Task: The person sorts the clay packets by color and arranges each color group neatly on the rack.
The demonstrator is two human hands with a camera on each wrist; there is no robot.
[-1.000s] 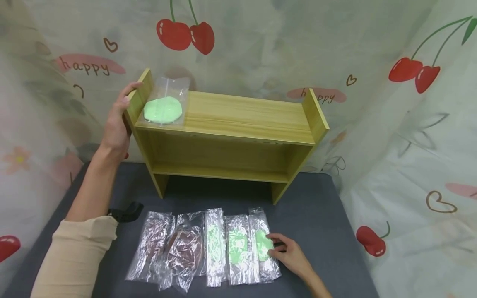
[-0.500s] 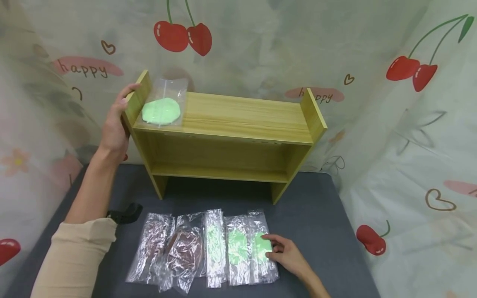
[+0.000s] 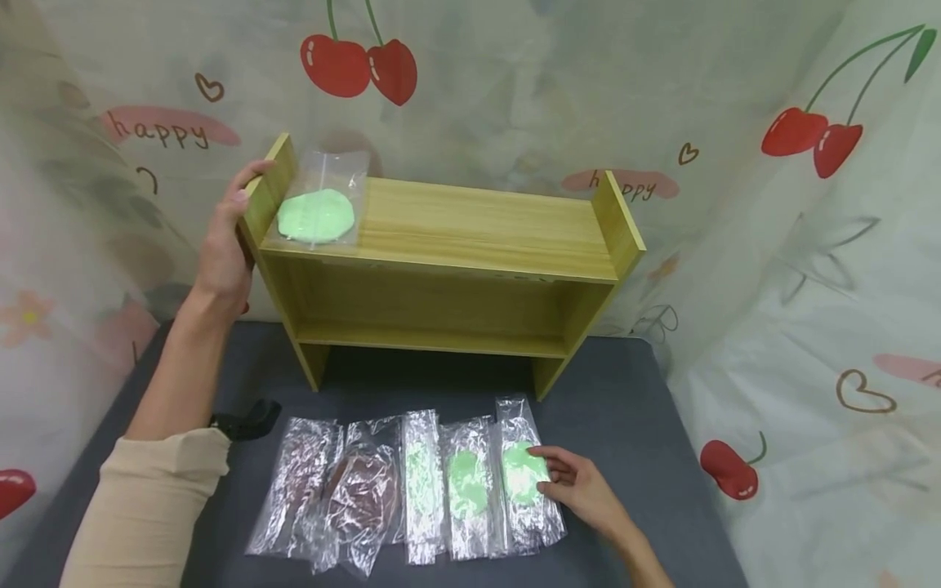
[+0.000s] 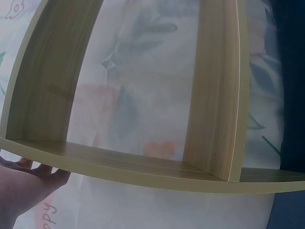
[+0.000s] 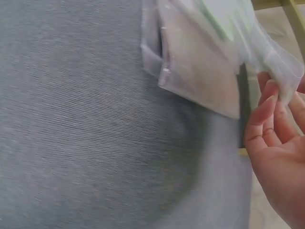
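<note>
My left hand (image 3: 226,245) grips the left side panel of a two-tier wooden shelf (image 3: 485,224), fingers over its upper edge. In the left wrist view, fingertips of that hand (image 4: 33,183) reach the panel edge from outside. My right hand (image 3: 588,494) pinches the right edge of a clear plastic bag (image 3: 524,474) with a flat, light green round inside. The right wrist view shows thumb and fingers closed on the bag's edge (image 5: 274,59), which is lifted and bent. Left of it lies another green-filled bag (image 3: 468,490).
More clear bags lie in the front row: a narrow one with green (image 3: 421,486) and two with brown contents, a crumpled one (image 3: 363,498) and a leftmost one (image 3: 297,482). A green-filled bag (image 3: 316,216) sits on the top shelf's left end. Patterned curtain (image 3: 470,98) hangs behind.
My right hand has shifted slightly up and to the right with the rightmost bag, which now stands a little apart from its neighbour. The left hand still holds the shelf.
</note>
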